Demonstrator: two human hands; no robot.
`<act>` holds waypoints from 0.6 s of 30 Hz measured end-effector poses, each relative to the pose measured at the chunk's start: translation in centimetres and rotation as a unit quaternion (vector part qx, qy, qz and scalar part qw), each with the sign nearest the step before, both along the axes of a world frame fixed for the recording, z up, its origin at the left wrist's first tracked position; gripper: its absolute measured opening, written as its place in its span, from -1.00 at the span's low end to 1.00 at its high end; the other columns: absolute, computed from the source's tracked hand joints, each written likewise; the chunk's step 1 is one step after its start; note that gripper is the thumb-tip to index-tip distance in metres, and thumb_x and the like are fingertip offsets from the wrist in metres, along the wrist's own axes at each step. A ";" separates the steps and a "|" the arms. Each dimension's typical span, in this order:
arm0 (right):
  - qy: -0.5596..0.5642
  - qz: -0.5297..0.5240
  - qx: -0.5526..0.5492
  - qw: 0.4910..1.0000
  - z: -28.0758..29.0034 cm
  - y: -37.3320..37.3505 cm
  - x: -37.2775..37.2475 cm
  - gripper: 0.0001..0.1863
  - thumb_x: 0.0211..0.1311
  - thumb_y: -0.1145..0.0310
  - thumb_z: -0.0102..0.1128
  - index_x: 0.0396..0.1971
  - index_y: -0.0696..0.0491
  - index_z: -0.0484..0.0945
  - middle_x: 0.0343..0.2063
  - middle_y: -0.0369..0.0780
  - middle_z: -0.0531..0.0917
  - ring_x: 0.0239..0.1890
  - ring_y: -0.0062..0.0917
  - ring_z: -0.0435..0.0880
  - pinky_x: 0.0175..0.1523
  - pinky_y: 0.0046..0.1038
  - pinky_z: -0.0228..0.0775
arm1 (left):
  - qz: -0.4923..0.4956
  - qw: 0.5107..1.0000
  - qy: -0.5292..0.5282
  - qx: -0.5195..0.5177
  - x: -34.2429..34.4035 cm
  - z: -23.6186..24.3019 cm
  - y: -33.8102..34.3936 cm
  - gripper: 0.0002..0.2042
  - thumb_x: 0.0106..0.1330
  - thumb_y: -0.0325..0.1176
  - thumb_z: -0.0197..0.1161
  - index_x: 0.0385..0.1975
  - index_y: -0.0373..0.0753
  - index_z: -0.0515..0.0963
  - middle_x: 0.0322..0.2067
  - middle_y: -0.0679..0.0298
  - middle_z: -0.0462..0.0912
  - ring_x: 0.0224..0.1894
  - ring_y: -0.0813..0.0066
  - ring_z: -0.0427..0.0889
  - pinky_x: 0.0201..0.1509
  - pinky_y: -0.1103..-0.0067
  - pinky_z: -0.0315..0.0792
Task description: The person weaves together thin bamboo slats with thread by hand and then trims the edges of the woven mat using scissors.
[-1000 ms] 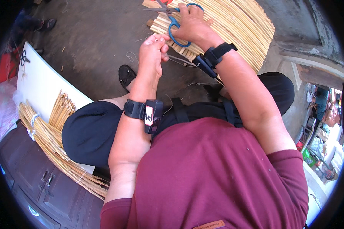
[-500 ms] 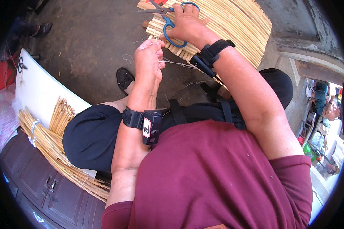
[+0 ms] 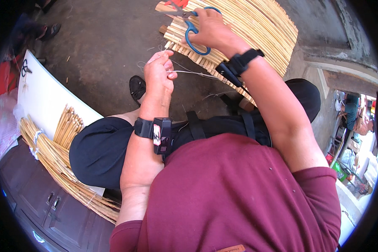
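Fingers of the left hand (image 3: 158, 75) pinch a thin pale thread (image 3: 193, 74), pulled taut toward the woven mat of straw-coloured sticks (image 3: 256, 29) ahead of the knees, while the right hand (image 3: 212, 29) grips blue-handled scissors (image 3: 192, 26), blades slightly apart. If the thread slackens or the blades stray, they could nick a finger or cut the binding, loosening the ribbed, evenly laid sticks.

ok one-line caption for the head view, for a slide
Right hand holds blue-handled scissors over a reed mat; left hand pinches a thin thread.
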State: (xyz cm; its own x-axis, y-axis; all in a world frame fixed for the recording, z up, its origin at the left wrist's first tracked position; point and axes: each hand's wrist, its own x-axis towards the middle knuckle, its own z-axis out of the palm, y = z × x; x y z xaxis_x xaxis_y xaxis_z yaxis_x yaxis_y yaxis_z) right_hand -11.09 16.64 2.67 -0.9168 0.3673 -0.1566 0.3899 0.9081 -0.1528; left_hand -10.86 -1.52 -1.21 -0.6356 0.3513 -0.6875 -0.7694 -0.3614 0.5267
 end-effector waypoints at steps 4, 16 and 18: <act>0.127 0.029 -0.095 0.987 3.3 0.5 2.6 -0.35 -0.09 -0.04 0.37 -0.09 0.14 0.49 -0.36 -0.03 0.60 -0.21 -0.31 0.63 -0.13 -0.39 0.42 | 0.021 1.000 -0.003 -0.017 0.4 -0.8 -0.2 -0.87 0.32 -0.45 -0.04 -0.36 -0.24 0.48 -0.75 0.51 0.19 -0.74 0.75 0.08 -0.69 0.71 0.01; -0.271 -0.073 -0.512 0.812 4.1 0.7 7.0 -0.56 0.19 -0.06 0.15 -0.40 0.08 0.55 -0.76 -0.34 0.51 -0.78 -0.71 0.48 -0.73 -0.71 0.21 | 0.010 0.997 0.029 -0.066 0.4 0.9 0.3 -0.84 0.33 -0.45 -0.06 -0.27 -0.27 0.50 -0.77 0.47 0.18 -0.75 0.71 0.08 -0.66 0.69 0.06; -0.270 -0.074 -0.521 0.806 3.5 1.1 7.3 -0.57 0.20 -0.06 0.14 -0.42 0.07 0.54 -0.76 -0.34 0.51 -0.78 -0.71 0.49 -0.73 -0.72 0.21 | 0.016 0.997 0.028 -0.068 0.5 0.8 0.3 -0.84 0.32 -0.45 -0.05 -0.27 -0.27 0.50 -0.77 0.47 0.18 -0.75 0.71 0.08 -0.66 0.69 0.06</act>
